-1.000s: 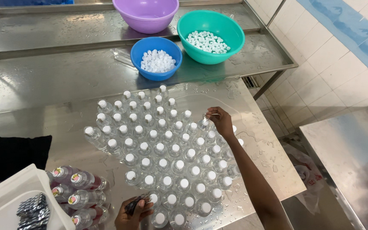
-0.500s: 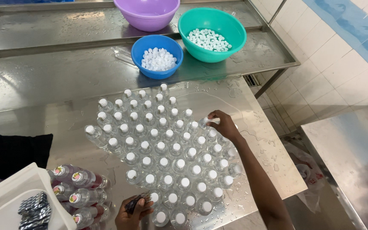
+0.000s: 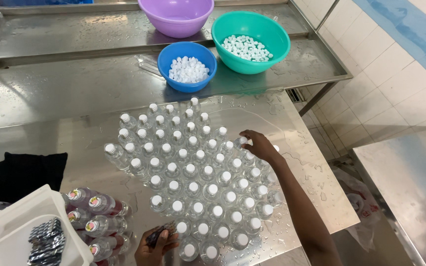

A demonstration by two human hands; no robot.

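Several small clear bottles with white caps [image 3: 193, 172] stand packed together upright on a wet steel table [image 3: 80, 143]. My right hand [image 3: 260, 146] reaches over the cluster's right side, fingertips closed on the cap of one bottle [image 3: 242, 141] at the edge. My left hand [image 3: 155, 243] sits at the cluster's near edge and holds a small dark object; what it is cannot be made out.
A blue bowl [image 3: 187, 66] and a teal bowl [image 3: 250, 42] hold white caps; a purple bowl [image 3: 177, 16] stands behind on the shelf. Labelled bottles [image 3: 97, 216] lie at the near left beside a white tray [image 3: 30, 231] and black cloth [image 3: 23, 172]. Tiled floor lies at right.
My right hand has shifted slightly toward the upper right edge of the cluster and settled on a cap there. My left hand has stayed in place.
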